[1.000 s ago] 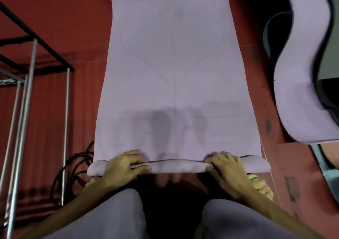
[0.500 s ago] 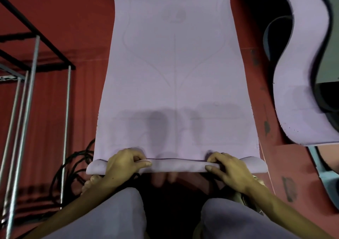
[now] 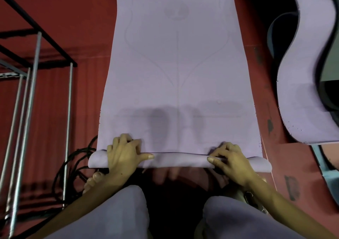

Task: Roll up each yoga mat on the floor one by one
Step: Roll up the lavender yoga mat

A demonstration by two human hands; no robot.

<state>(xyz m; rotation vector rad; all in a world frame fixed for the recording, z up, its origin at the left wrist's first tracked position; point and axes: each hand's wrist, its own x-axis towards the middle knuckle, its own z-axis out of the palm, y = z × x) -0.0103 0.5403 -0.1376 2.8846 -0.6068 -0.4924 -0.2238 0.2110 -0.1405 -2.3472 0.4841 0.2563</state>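
Rolling has barely begun: the left hand (image 3: 123, 154) and right hand (image 3: 231, 161) each grip the first thin roll (image 3: 179, 160) of the lilac yoga mat (image 3: 177, 73), fingers curled over it; nearly all its length lies flat on the floor beyond the grip. Right of that, a second mat (image 3: 310, 84) lies curved and unrolled. No containers show.
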